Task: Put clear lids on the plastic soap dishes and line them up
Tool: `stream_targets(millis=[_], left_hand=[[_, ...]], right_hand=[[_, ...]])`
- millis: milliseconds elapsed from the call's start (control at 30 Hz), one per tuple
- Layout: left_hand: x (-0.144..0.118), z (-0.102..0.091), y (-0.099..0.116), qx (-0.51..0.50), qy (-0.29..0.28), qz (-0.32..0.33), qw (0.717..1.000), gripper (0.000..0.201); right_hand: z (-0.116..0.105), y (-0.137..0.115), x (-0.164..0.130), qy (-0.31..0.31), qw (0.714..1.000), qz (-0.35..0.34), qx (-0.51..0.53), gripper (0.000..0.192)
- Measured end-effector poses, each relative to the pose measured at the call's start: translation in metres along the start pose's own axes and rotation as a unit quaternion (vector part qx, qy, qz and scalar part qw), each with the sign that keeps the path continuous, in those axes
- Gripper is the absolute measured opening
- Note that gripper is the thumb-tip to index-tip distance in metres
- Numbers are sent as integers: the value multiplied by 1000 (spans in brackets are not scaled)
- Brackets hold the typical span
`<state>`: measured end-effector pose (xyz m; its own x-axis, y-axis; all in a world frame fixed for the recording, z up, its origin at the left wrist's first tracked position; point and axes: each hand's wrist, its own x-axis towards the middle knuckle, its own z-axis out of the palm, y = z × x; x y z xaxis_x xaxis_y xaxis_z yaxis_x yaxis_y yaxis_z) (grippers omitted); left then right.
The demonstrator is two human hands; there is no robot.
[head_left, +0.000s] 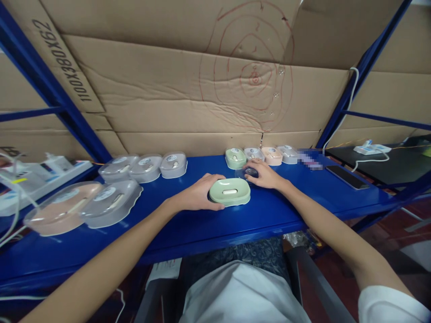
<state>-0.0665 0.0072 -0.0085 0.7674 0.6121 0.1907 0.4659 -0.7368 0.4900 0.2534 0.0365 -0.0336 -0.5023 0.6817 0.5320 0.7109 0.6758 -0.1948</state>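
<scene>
Head view: left hand (198, 193) cupped against the pale green oval plastic soap dish (230, 191). Right hand (264, 175), just beyond it, curled over a small clear round lid (248, 172).

— Where is the camera?
— On my head, the only view. It looks forward and down over my forearms at the blue table (175, 226), close in.
— Which way does it face?
— Toward the cardboard wall (188, 89) behind the table, my lap at the bottom edge.
</scene>
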Motion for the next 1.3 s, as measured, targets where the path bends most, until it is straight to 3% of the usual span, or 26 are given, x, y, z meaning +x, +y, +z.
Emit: stream_targets(millis=[267,600,833,967,1100,1300], left_hand=[[-1,-3,2,-1,-8,-10,1000,83],[0,-2,0,-2,-2,-2,1000,83],[0,-2,-4,9,-2,3,1000,83],[0,-1,-5,3,6,18,1000,80],[0,3,-6,-2,16,-2,1000,88],[2,13,-7,-25,55,-36,998,116]], right_hand=[[-9,-5,-2,-84,996,27,-7,46],[-10,1,-1,-102,995,-5,-21,56],[-8,3,0,-35,999,24,0,54],[-11,-6,3,15,994,45,101,50],[-8,-24,5,52,982,-7,181,47],[-3,-55,4,81,978,-68,180,57]])
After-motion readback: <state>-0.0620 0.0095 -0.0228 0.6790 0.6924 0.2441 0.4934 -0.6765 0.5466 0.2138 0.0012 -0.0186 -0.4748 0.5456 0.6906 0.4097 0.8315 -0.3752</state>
